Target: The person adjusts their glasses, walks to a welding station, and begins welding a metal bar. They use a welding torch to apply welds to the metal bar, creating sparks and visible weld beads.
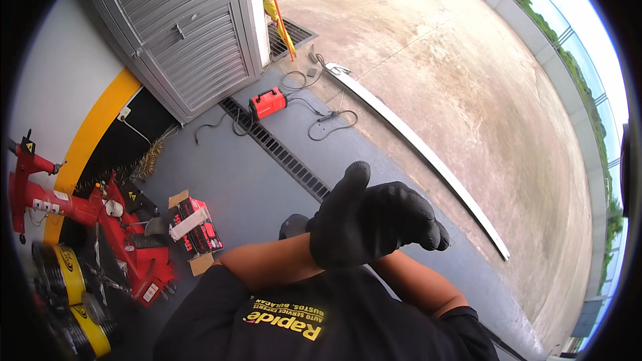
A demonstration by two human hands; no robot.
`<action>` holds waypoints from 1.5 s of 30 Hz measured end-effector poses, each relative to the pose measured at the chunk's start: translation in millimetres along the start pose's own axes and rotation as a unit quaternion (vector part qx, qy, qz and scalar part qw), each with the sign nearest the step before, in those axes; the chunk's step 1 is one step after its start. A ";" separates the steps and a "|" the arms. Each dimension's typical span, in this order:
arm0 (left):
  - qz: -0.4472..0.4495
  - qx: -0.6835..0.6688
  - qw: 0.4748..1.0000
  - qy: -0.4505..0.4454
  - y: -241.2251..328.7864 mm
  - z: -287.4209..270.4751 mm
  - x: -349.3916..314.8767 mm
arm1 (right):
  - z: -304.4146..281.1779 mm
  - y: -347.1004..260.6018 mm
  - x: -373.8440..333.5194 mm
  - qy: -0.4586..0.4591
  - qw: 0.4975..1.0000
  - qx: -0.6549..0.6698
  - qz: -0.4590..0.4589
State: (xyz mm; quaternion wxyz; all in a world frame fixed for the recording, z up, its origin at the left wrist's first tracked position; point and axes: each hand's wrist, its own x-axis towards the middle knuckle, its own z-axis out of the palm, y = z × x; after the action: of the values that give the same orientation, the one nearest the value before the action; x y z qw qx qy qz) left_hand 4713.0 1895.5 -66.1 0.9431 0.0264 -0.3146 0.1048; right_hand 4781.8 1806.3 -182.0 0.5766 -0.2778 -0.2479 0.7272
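Note:
My left hand (354, 220), in a black glove, is raised in front of my chest. Its thumb stands up, apart from the fingers, which reach right and bend at the tips; I see nothing held in it. My right forearm (428, 284) comes up from the lower right and passes behind the left glove. That glove hides my right hand, so its fingers cannot be made out. Just left of the left glove is a dark rounded shape (293, 226), too unclear to name.
A red portable welding machine (269, 103) with loose cables stands beyond the floor drain grate (287, 160). A long pale metal bar (421, 154) lies on the right. At left are an opened red-and-black carton (195, 228) and red workshop equipment (110, 217). A grey louvred door (180, 33) stands behind.

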 end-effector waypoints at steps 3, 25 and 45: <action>-0.020 0.000 1.000 0.001 23.7 -42.6 48.1 | -41.7 -57.6 36.9 -0.028 0.999 -0.008 0.026; -0.244 0.684 0.390 0.566 256.3 -626.4 91.4 | -497.5 -423.8 80.0 0.332 0.785 -0.412 0.323; -0.116 0.466 0.258 0.838 213.4 -685.2 208.7 | -850.2 -681.0 236.6 0.278 0.659 -0.407 0.568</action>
State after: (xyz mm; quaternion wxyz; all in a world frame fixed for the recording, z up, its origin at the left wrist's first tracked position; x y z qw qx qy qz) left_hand 5233.0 2220.9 -493.2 0.5072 0.3951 0.7611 0.0862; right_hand 5803.0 2215.9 -360.6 -0.0772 -0.7608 -0.1415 0.6286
